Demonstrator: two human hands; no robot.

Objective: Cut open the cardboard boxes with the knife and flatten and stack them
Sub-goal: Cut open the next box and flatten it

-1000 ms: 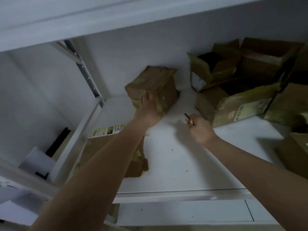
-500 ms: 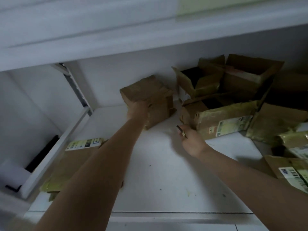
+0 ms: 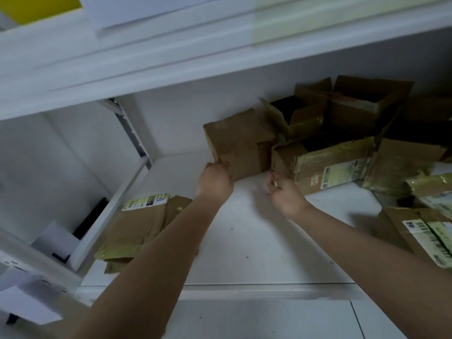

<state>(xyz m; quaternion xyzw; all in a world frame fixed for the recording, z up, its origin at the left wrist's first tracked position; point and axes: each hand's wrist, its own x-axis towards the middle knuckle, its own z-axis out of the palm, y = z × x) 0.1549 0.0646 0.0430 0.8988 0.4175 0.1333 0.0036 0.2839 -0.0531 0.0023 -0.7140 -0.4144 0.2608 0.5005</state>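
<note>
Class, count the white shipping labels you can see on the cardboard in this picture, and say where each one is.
3: one on the flattened box at left, one on the open box right of the hands, one on the box at the right edge. Others may be hidden.

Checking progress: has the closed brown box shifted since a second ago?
Yes. The closed brown box has moved right, now abutting the labelled open box; earlier a gap separated them.

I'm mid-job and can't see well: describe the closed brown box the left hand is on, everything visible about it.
The closed brown box is plain, creased cardboard, somewhat crumpled, flaps shut, no label showing. It sits tilted on the white shelf near the back wall, just left of the open labelled box. The left hand grips its lower left corner. The right hand, holding a small knife, is at its lower right; contact there is unclear.
</note>
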